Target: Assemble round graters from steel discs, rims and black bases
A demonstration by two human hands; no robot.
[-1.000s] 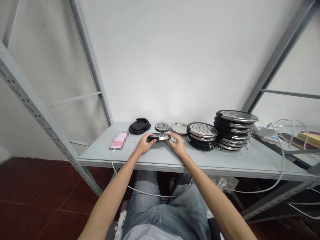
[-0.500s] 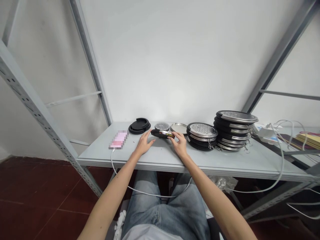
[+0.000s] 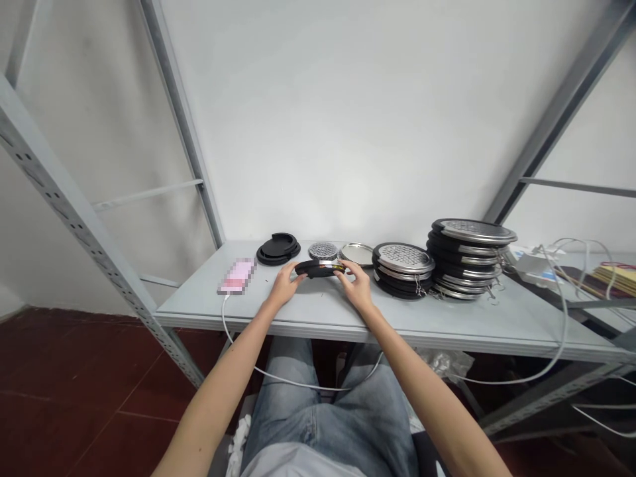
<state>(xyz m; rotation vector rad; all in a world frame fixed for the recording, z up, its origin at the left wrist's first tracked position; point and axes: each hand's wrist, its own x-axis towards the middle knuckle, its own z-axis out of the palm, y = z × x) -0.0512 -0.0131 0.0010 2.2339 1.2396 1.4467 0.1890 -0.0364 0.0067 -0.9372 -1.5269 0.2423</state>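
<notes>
Between my two hands is a round black disc with a shiny metal rim (image 3: 318, 268), seen nearly edge-on above the tabletop. My left hand (image 3: 285, 285) grips its left edge, fingertips on the rim. At the right edge, my right hand (image 3: 356, 286) holds it between thumb and fingers. Just behind it lie a round metal mesh piece (image 3: 322, 250) and a shallow shiny metal dish (image 3: 356, 254). To the left sit black ring-like round parts (image 3: 278, 248), stacked on one another.
On the right stand a shorter stack (image 3: 403, 268) and a taller stack (image 3: 467, 258) of black-and-metal mesh discs with small chains. A phone (image 3: 237, 276) with a white cable (image 3: 298, 384) lies at left. Metal shelf posts (image 3: 179, 126) frame the grey table (image 3: 199, 301).
The disc has levelled out and shifted slightly left. My left hand has closed onto its left edge, while my right hand keeps its hold.
</notes>
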